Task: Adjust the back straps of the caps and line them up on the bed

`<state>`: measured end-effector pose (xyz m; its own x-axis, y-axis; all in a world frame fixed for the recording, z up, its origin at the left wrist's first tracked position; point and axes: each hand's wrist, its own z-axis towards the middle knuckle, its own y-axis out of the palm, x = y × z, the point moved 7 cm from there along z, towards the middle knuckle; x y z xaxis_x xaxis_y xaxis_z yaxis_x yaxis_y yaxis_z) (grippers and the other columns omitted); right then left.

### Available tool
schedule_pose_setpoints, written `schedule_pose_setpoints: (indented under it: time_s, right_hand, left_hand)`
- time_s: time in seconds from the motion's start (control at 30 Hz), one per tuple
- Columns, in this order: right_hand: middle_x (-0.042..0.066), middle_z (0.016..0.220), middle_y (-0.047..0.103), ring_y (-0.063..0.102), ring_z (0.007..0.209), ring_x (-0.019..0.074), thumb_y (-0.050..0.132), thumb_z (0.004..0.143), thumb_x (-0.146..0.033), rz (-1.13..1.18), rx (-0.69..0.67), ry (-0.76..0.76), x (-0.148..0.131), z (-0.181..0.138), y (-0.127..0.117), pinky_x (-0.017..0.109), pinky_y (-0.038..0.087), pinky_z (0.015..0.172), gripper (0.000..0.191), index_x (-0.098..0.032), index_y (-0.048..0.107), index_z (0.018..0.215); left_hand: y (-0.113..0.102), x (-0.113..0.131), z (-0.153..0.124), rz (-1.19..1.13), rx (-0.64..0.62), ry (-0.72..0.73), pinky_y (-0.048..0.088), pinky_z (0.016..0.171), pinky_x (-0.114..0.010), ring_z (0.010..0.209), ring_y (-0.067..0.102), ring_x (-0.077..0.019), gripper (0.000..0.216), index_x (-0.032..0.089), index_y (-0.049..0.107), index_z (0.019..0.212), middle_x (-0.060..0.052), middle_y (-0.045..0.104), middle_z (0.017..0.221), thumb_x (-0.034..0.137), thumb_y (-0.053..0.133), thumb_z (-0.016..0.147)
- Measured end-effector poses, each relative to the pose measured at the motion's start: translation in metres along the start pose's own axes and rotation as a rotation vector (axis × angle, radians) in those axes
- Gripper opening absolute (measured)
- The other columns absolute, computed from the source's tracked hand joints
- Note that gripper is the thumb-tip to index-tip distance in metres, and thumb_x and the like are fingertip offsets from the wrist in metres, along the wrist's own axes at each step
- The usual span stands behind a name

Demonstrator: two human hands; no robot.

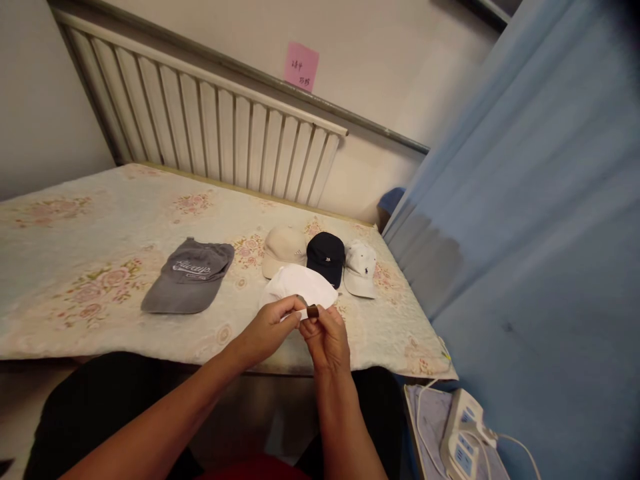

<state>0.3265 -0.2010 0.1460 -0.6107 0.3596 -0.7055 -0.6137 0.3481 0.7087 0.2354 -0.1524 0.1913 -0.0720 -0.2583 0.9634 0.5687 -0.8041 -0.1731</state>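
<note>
Over the front half of the bed I hold a white cap (306, 281) with its strap side toward me. My left hand (278, 323) is closed, pinching the white strap between thumb and finger. Closed around the other side of the strap is my right hand (327, 339), beside a small dark brown piece (313, 311) on it. Just beyond lie a beige cap (284, 248), a black cap (326, 257) and a white cap with a small dark emblem (361, 263), side by side. Farther left rests a grey cap with white lettering (193, 275).
The caps lie on a bed with a flowered cover (65, 267). Behind it stands a radiator (210, 120) below a pink note (301, 67). A blue curtain (510, 200) hangs on the right, above a power strip (463, 437) with cables. A dark blue object (391, 201) shows by the curtain.
</note>
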Motion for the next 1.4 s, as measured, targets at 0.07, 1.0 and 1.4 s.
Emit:
schedule_pose_setpoints:
  time_s: [0.07, 1.0, 1.4]
  right_hand:
    - [-0.009, 0.054, 0.045, 0.033, 0.043, 0.0045, 0.070, 0.069, -0.025, -0.009, 0.012, -0.002, -0.001, 0.000, 0.000, 0.021, 0.023, 0.045, 0.021, -0.019, 0.051, 0.075]
    - [-0.007, 0.052, 0.051, 0.039, 0.043, 0.0064, 0.066, 0.070, -0.021, -0.086, -0.027, -0.009, 0.004, -0.001, 0.006, 0.021, 0.031, 0.044, 0.018, -0.017, 0.060, 0.086]
    - [-0.008, 0.045, 0.049, 0.037, 0.038, 0.0054, 0.066, 0.068, -0.019, -0.161, 0.012, -0.009, 0.003, -0.001, 0.002, 0.020, 0.028, 0.041, 0.011, -0.016, 0.059, 0.076]
  left_hand:
    - [-0.001, -0.001, 0.000, 0.005, -0.014, -0.002, 0.036, 0.063, -0.025, 0.067, 0.045, -0.0120, 0.016, 0.018, 0.061, 0.082, 0.003, 0.053, 0.074, 0.025, 0.046, 0.085]
    - [-0.006, -0.019, -0.009, -0.070, 0.139, -0.112, 0.050, 0.066, -0.029, 0.063, 0.064, -0.0147, 0.011, 0.020, 0.053, 0.088, 0.003, 0.065, 0.067, 0.020, 0.051, 0.078]
    - [-0.010, -0.021, -0.012, 0.025, 0.108, -0.181, 0.047, 0.065, -0.028, 0.062, 0.063, -0.0144, 0.014, 0.019, 0.055, 0.073, 0.001, 0.066, 0.068, 0.030, 0.051, 0.080]
